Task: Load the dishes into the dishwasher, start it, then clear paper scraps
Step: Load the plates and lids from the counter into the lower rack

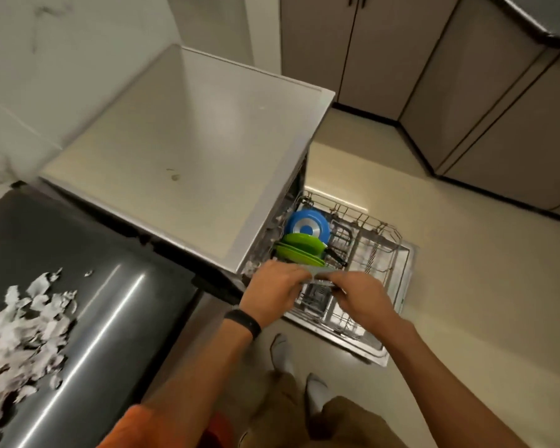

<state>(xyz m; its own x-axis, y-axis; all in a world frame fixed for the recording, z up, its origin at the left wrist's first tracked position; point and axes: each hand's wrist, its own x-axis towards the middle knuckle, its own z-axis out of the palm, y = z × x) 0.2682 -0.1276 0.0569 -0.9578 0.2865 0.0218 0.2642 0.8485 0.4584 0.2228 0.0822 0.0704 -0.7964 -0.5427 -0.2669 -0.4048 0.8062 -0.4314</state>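
One blue plate [307,225], two green plates [299,250], one grey plate [320,273], one rack [374,250].

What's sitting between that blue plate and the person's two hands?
Green plates, racked next to the blue plate; nearer, the left hand and right hand grip a flat grey item. Head view shows this.

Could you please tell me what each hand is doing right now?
Left hand: grips one end of a thin flat grey item.
Right hand: grips its other end.
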